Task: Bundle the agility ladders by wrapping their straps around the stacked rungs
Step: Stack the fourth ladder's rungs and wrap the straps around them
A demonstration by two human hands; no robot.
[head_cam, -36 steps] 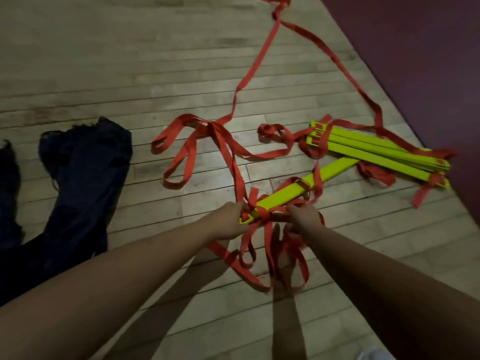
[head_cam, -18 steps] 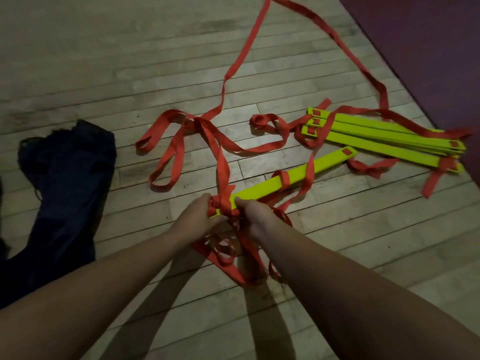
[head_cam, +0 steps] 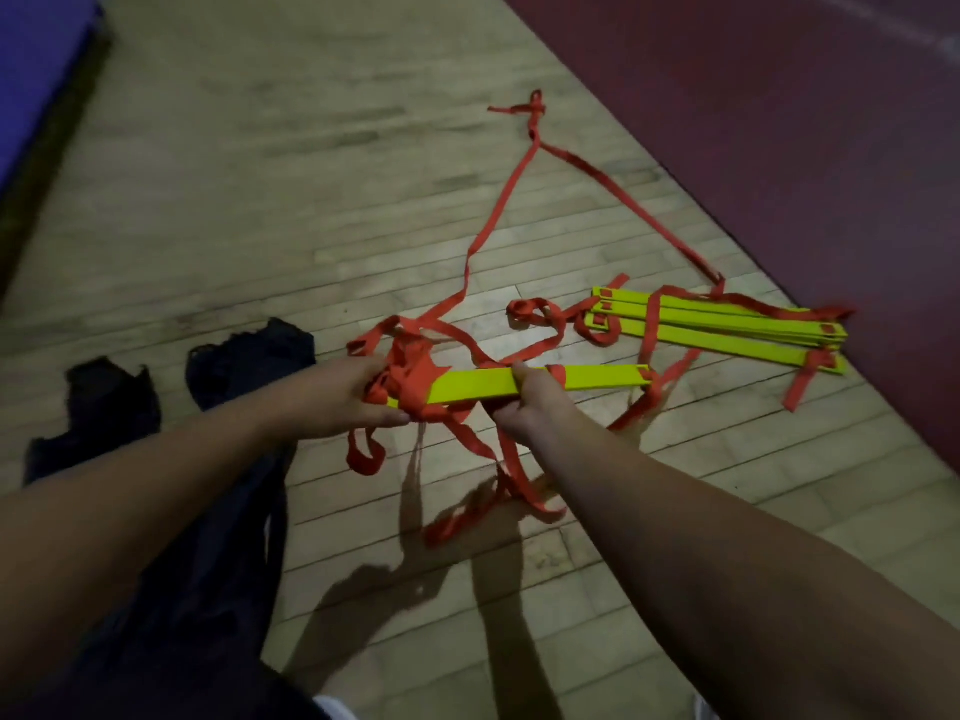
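Raised rung (head_cam: 519,383) sat centre above the floor (head_cam: 311,226); stacked rungs (head_cam: 727,332) lay beyond, to its right; straps (head_cam: 413,366) trailed between; cloth (head_cam: 249,356) lay left.

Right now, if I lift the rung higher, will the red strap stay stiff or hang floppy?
Likely floppy: the strap droops in loops below the rung. It probably weighs little, since it lies in thin flat curls on the floor. It may snag, because it is bunched at the left hand.

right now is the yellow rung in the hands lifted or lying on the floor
Lifted: left hand grips the yellow rung at its strap-wrapped end, right hand grips mid-length, red straps dangle below it.
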